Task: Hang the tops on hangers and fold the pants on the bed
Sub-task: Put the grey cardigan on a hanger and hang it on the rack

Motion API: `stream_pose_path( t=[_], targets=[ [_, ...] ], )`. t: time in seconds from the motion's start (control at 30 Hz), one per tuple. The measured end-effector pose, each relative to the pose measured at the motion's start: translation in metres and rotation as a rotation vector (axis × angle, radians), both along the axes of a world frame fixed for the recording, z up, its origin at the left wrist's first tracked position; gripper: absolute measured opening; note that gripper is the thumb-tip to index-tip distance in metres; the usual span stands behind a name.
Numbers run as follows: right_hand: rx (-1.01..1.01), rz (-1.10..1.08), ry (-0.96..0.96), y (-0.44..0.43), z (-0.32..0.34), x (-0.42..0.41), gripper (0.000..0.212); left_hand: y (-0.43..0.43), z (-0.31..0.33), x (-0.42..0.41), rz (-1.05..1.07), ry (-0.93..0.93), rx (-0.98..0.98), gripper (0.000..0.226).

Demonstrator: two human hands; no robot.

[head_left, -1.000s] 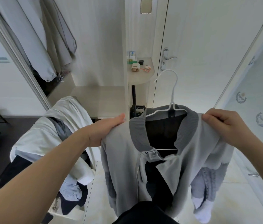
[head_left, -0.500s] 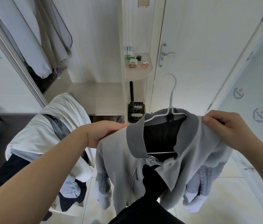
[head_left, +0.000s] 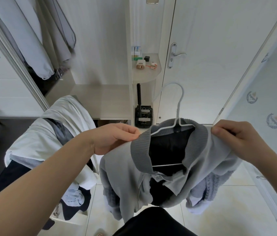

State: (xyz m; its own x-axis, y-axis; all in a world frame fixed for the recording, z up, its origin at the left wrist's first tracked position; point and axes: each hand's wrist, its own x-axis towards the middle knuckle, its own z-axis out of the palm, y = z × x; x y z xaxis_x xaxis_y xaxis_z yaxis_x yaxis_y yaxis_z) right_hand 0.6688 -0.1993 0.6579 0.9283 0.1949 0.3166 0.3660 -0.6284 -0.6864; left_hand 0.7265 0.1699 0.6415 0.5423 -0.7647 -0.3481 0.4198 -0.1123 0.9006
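**Squaring a grey jacket on its hanger**

The step in hand is hanging a top. The grey jacket (head_left: 122, 176) is held up in the air in front of the person, over the tiled floor. The white hanger (head_left: 178, 111) is already inside it, with the hook standing up out of the neck.

The left hand (head_left: 117, 138) pinches the edge of the ribbed collar (head_left: 141, 150) between thumb and forefinger. The right hand (head_left: 233, 138) has its fingers curled over the other shoulder, bunching the cloth.

The front hangs open and one flap is folded over, so the jacket does not look settled yet. The next move probably calls for drawing both shoulders out along the hanger's arms. One hand would then have to let go and take the hook, to carry the jacket to the open wardrobe (head_left: 32, 40) at the left. More clothes wait in a pile (head_left: 49, 142) beside it.

A second ago the left hand lay over the shoulder seam. It has since slid inward to the collar and closed to a pinch. The right hand has kept its hold, and the jacket sits a little lower in view.
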Motion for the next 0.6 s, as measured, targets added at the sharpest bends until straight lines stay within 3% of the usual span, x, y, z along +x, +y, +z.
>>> stream_pose_path(
  t=[0.07,0.17,0.27,0.43,0.6],
  targets=[
    [-0.007,0.013,0.008,0.000,-0.001,-0.002,0.033,-0.003,0.009,-0.008,0.111,-0.301,0.191,0.017],
    [-0.036,0.080,0.083,0.001,0.001,-0.004,0.030,-0.010,0.021,-0.018,0.335,-0.942,0.533,0.022],
    [-0.132,0.149,0.191,0.005,0.009,-0.001,0.027,-0.018,0.030,-0.026,0.499,-1.295,0.552,0.014],
    [-0.214,0.013,0.088,0.012,0.024,0.004,0.025,-0.020,0.038,-0.021,0.585,-1.492,0.556,0.009],
    [-0.031,-0.094,-0.078,0.009,0.024,-0.004,0.026,-0.006,0.037,-0.010,0.355,-1.320,0.499,0.028]
  ],
)
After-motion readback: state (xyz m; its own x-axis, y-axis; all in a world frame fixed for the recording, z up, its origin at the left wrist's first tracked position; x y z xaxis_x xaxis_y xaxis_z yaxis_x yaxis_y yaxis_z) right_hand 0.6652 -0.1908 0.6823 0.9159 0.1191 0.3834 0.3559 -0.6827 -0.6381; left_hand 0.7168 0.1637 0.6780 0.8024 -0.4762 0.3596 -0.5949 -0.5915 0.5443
